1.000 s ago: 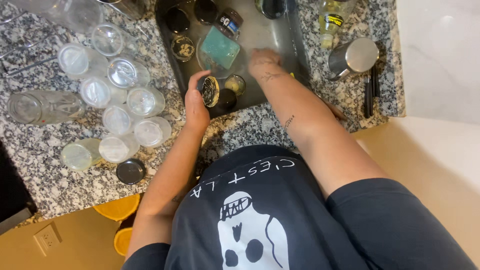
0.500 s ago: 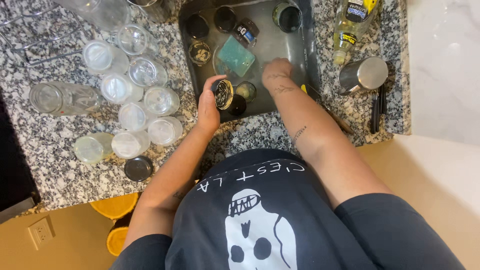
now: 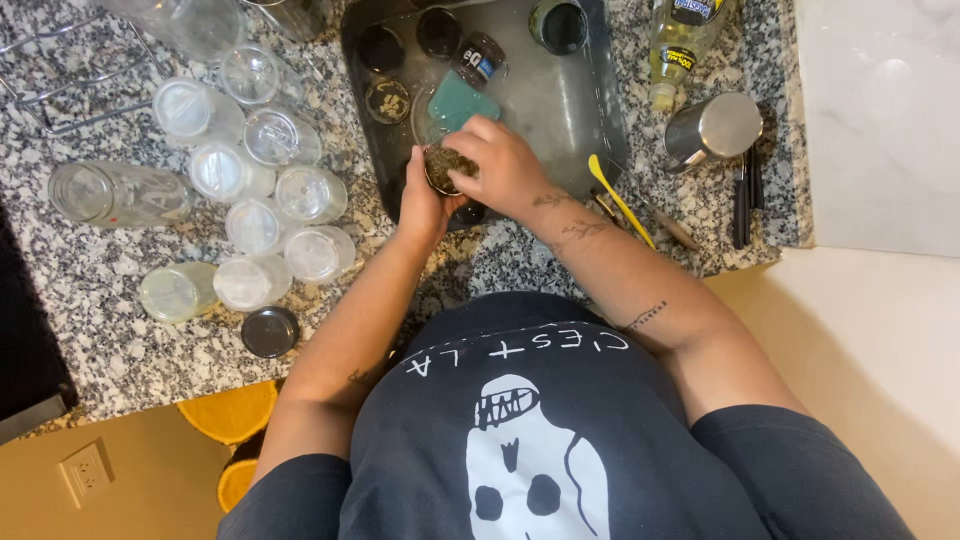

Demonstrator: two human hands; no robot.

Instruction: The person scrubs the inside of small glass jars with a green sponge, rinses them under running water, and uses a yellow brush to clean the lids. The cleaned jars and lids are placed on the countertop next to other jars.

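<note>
Over the steel sink (image 3: 590,100), the left hand (image 3: 420,200) should grip the small round dark lid (image 3: 447,166) firmly while the right hand (image 3: 505,165), closed on what seems a scrubber, works around its rim.

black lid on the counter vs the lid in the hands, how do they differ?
The black lid lies flat and untouched on the granite counter beside upturned glass jars; the lid in the hands is gripped over the sink by the left hand and right hand. The counter lid looks plain dark; the held one looks speckled or soiled. Both are small and round.
</note>
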